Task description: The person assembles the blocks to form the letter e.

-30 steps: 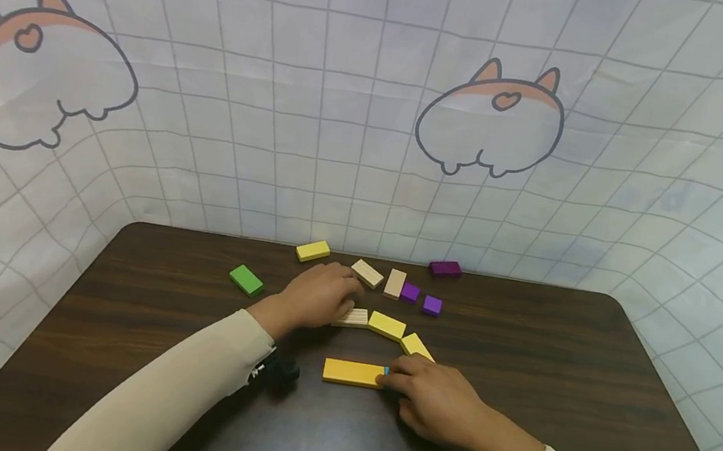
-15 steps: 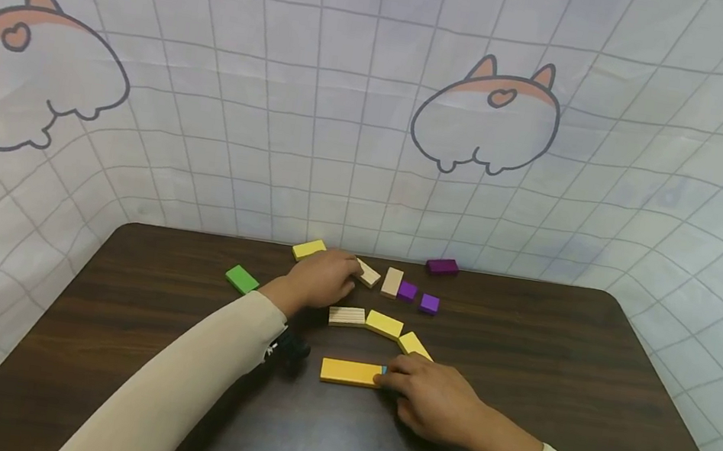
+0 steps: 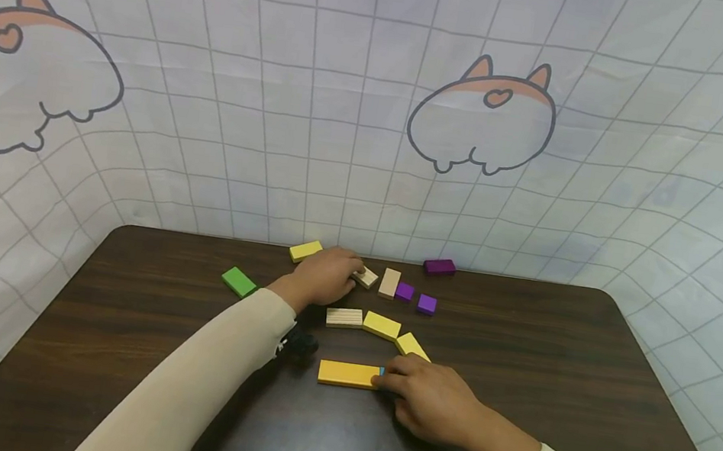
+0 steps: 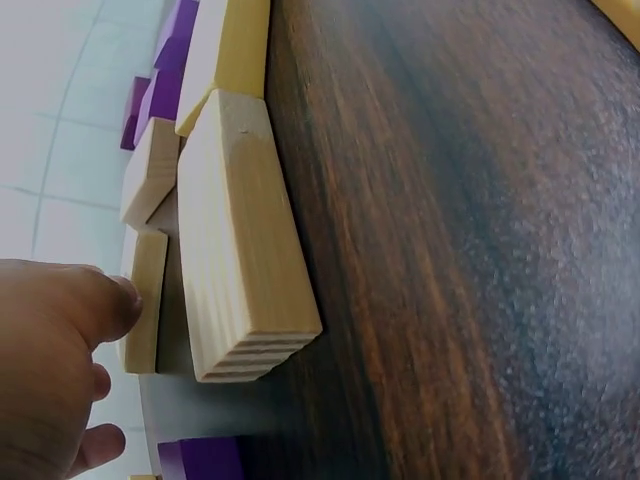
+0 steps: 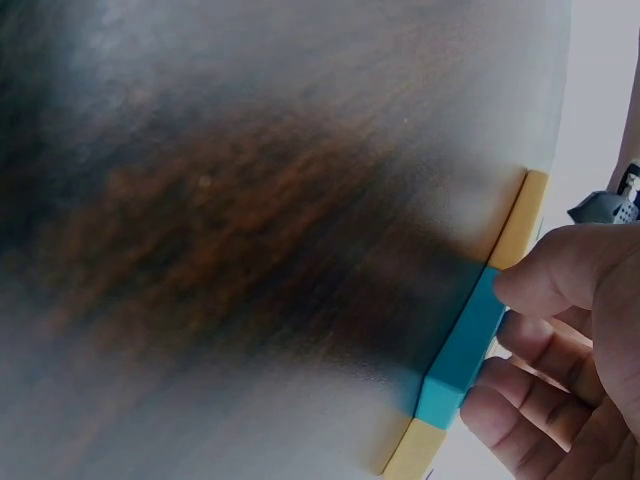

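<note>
My left hand [image 3: 327, 275] reaches to the back of the table. Its fingertips pinch the left end of a plain wooden block [image 3: 366, 278], which also shows at the fingertip in the left wrist view. In front of it, another plain wooden block [image 3: 344, 319] leads a curved row with two yellow blocks [image 3: 382, 326]. My right hand [image 3: 437, 402] pinches a small teal block [image 5: 465, 350] between thumb and fingers, largely hidden by the hand in the head view. That block sits against a long orange-yellow block [image 3: 347, 375] lying flat on the table.
Along the back lie a yellow block [image 3: 305, 251], a tan block [image 3: 389, 283], two small purple blocks [image 3: 427, 305] and a dark purple block [image 3: 440, 266]. A green block [image 3: 238, 282] is at left. One more purple block [image 4: 203, 458] shows low in the left wrist view.
My left hand has moved away from the wooden block in the curved row, back to the wooden block behind it. My right hand stays at the teal block.
</note>
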Motion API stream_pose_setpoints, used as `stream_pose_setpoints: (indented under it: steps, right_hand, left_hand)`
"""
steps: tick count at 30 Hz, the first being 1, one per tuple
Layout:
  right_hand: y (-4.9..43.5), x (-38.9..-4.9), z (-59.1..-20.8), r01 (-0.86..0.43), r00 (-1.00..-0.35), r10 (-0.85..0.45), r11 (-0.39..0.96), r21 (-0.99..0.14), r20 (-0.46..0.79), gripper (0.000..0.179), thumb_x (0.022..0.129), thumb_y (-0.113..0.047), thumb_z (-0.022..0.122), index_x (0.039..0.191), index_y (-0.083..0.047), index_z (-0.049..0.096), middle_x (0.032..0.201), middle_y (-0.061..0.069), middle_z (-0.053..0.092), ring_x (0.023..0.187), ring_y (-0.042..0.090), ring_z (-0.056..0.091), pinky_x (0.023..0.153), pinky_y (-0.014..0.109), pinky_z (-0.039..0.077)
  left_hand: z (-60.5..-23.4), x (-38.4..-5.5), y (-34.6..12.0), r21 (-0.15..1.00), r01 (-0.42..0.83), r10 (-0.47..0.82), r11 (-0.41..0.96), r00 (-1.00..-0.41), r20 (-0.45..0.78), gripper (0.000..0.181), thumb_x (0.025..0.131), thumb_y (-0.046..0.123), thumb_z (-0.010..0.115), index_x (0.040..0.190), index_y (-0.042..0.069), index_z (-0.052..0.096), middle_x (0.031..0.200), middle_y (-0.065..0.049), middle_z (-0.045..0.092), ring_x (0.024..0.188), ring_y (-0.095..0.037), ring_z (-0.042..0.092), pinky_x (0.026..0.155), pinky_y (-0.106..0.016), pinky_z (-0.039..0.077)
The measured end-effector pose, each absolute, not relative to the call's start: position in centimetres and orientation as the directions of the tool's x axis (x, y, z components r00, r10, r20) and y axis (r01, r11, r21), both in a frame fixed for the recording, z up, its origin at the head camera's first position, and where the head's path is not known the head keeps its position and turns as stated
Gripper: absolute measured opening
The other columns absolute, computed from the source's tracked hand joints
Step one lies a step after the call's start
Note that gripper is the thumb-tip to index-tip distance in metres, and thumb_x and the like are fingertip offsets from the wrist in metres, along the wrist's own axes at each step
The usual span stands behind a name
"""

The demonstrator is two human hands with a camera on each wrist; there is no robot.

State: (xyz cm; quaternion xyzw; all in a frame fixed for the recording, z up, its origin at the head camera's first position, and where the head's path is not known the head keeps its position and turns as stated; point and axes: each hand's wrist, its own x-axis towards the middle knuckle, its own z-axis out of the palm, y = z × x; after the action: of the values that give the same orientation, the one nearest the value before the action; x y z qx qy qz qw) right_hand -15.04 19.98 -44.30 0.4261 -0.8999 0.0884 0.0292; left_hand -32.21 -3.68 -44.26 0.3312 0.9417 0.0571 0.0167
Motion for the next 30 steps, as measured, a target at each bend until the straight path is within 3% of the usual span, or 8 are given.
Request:
stream_pose_setpoints:
  steps: [19, 30]
  right_hand:
    - [20.0, -15.0, -44.24, -0.769, -0.639, -0.76, 0.626, -0.13, 0.119, 0.039, 0.087, -0.005, 0.071, 0.124, -0.017, 0.074, 0.115, -0.001, 0.063, 0.098, 0.013, 0.063, 0.065, 0.028, 0.054]
    - [20.13, -15.07, -44.34, -0.774, -0.632, -0.765, 0.62, -0.126, 0.125, 0.04, 0.086, -0.006, 0.072, 0.125, -0.017, 0.074, 0.116, -0.001, 0.062, 0.099, 0.013, 0.063, 0.064, 0.028, 0.054]
  left_hand:
    - [-44.02, -31.84, -3.84, 0.111, 0.646, 0.649, 0.755, -0.761, 0.014, 0.026, 0.102, 0.018, 0.064, 0.128, 0.015, 0.07, 0.124, -0.003, 0.066, 0.117, -0.025, 0.061, 0.1, -0.038, 0.049]
    - [-44.3, -31.87, -3.64, 0.096, 0.644, 0.643, 0.759, -0.765, 0.042, 0.024, 0.102, 0.014, 0.064, 0.125, 0.014, 0.072, 0.123, -0.002, 0.068, 0.115, -0.023, 0.064, 0.098, -0.037, 0.051]
